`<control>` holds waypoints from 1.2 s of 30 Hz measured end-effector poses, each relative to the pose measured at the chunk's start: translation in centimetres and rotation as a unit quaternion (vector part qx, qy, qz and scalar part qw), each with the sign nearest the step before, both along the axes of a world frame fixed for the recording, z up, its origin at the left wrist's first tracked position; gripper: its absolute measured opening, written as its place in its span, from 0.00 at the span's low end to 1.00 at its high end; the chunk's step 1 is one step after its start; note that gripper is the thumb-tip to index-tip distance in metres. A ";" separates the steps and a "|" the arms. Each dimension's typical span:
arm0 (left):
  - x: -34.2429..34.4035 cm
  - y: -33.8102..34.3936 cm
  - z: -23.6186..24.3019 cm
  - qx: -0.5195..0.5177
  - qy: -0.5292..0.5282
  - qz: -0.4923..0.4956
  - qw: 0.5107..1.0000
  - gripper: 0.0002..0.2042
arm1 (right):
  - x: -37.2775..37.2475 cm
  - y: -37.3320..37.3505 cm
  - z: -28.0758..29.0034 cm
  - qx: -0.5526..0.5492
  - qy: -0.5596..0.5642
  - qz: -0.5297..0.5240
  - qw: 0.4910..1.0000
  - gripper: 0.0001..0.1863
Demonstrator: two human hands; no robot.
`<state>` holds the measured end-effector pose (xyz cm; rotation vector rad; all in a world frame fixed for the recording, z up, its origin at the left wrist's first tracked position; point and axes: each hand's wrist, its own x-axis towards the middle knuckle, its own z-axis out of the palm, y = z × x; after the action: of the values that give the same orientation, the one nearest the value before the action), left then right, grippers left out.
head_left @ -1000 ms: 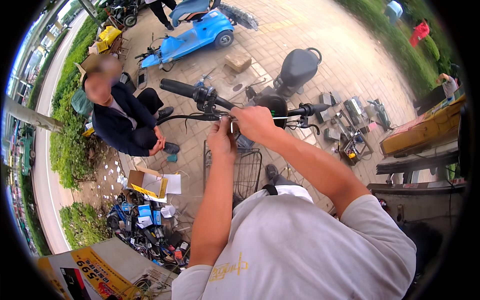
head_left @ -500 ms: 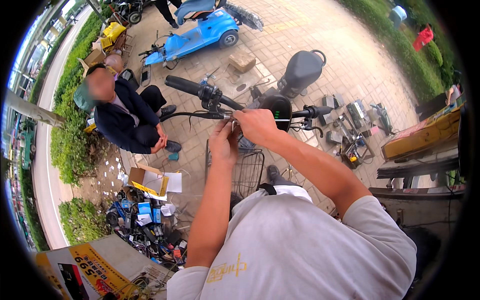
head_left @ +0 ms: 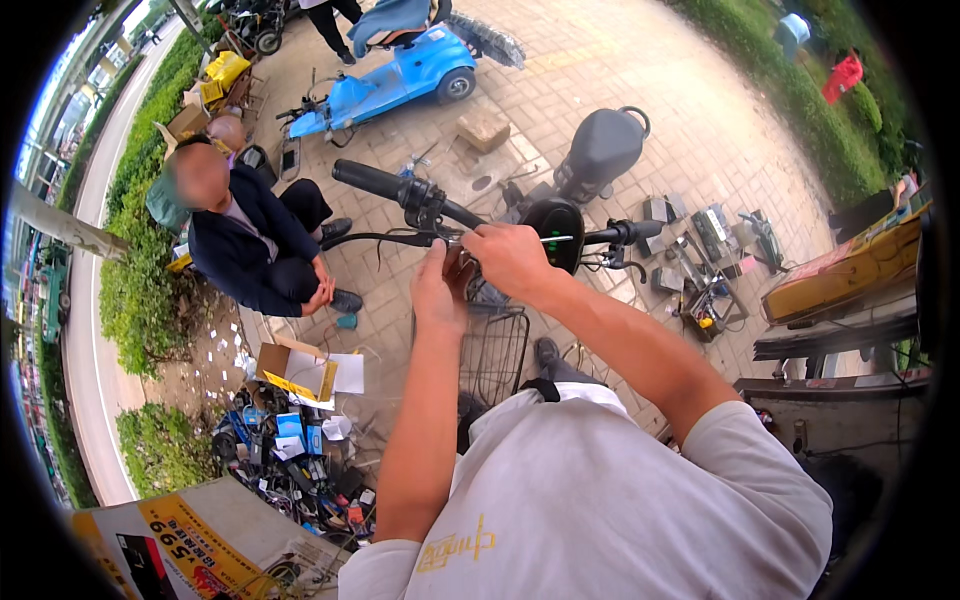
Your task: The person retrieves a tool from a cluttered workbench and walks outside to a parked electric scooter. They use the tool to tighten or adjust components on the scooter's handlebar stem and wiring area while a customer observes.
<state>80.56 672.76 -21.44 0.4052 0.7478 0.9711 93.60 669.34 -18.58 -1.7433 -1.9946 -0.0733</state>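
Observation:
My left hand is raised with its fingers curled just under the inner end of the black brake lever. What its fingertips pinch is hidden. Right beside it, my right hand is closed, and a thin, pale rod sticks out of it to the right, across the display. Both hands are at the left side of an electric bike's handlebar, below the black grip. The round display with green lights sits at the bar's middle, and the wire basket hangs below my hands.
At the left a person in a dark jacket sits facing the bike. An open cardboard box and a heap of parts lie at the lower left. Tools are on the paving at right; a blue scooter stands beyond.
My right hand has shifted slightly right and down, and the rod from it now tilts a little upward. The left hand has lowered slightly and its thumb is straighter.

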 end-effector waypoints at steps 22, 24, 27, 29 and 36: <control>-0.6 1.6 0.0 0.117 0.119 0.021 0.986 0.10 | 1.0 0.0 0.5 -0.053 -0.095 0.045 0.993 0.05; -0.8 1.6 0.0 0.107 0.128 0.012 0.986 0.11 | 1.1 0.2 0.2 -0.067 -0.107 0.055 0.990 0.05; -0.9 1.7 0.1 0.089 0.118 0.002 0.989 0.12 | 1.0 0.2 0.2 -0.068 -0.082 0.051 0.993 0.05; -1.1 1.5 0.4 0.065 0.102 0.010 0.993 0.13 | 1.1 0.4 0.9 -0.092 -0.096 0.054 0.990 0.05; -4.7 3.3 1.6 0.040 0.072 0.107 0.991 0.13 | 1.2 0.3 2.5 -0.079 0.036 0.010 0.996 0.12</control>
<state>75.84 676.06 -19.87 0.4751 0.8993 1.1854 94.76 669.66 -16.06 -1.7952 -2.0126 0.1555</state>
